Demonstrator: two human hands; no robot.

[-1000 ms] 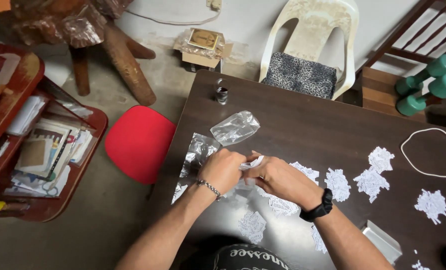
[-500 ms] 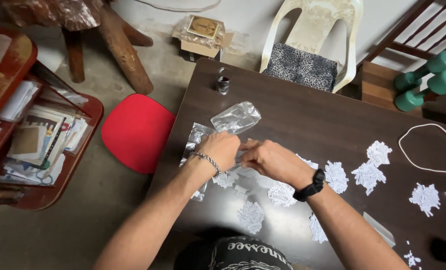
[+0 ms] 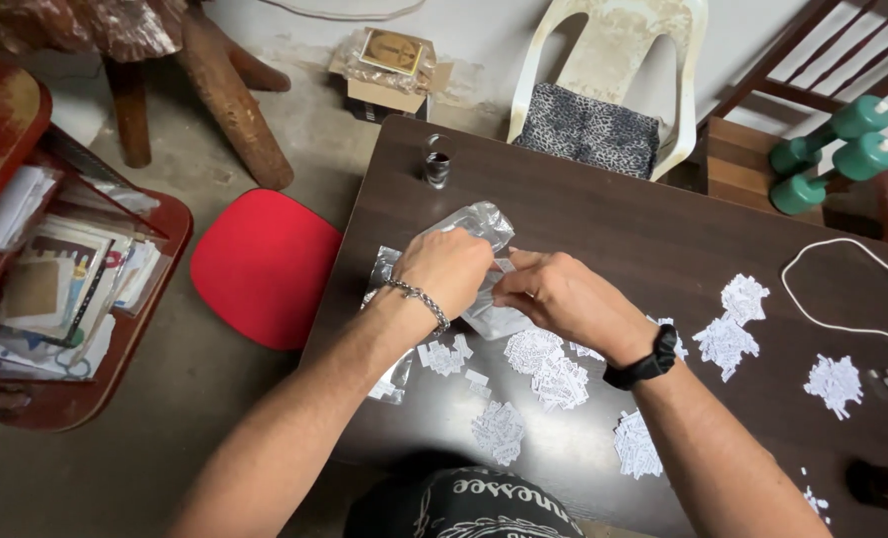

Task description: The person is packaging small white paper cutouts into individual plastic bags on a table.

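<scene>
Two hands work on a clear plastic bag near the far left corner of the table.

A red stool (image 3: 263,265) sits off the table's (image 3: 603,229) left edge. The left hand (image 3: 451,267) curls its fingers tight on the clear plastic bag (image 3: 484,311). The right hand (image 3: 554,291) pinches the same bag, fingers narrow. Small white paper piles (image 3: 549,367) lie toward the near edge, and a white cable (image 3: 831,299) lies by the right edge.
</scene>
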